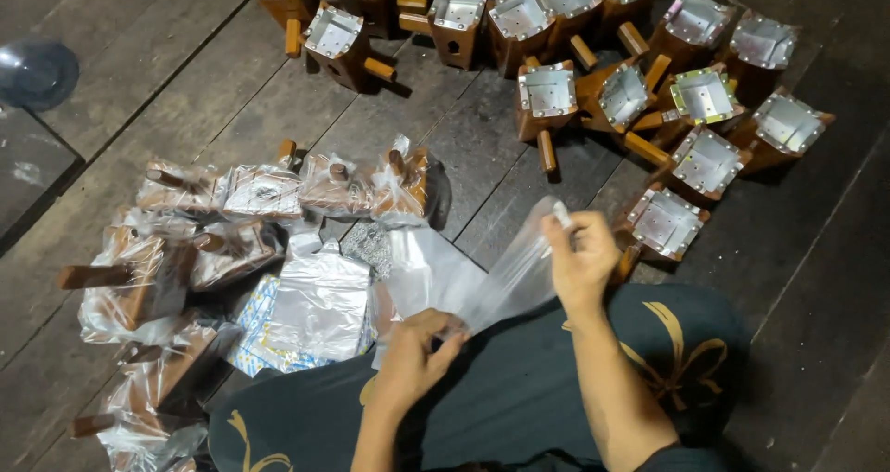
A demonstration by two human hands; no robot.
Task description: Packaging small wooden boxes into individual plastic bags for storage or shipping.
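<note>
We are sitting on a dark wooden floor (167, 73) and holding a clear plastic bag (505, 282) over our lap. Our left hand (413, 356) is pinching the bottom end of the bag, with the fingers curled tight on it. Our right hand (582, 254) is pinching the top end of the bag, a bit higher up, with the thumb and fingers pressed together on the thin plastic. The bag is stretching between the two hands.

Just beside our left hand, a flat pile of more clear bags (320, 305) is lying on the floor. Further left, brown wooden things wrapped in plastic (167, 268) are lying in a heap, with short round handles sticking out.

In front of us, lots of brown wooden boxes with shiny metal tops (547, 92) are standing close together, not wrapped. One of them (663, 222) is sitting very near our right hand.

We are wearing dark trousers with a yellow pattern (681, 342).
</note>
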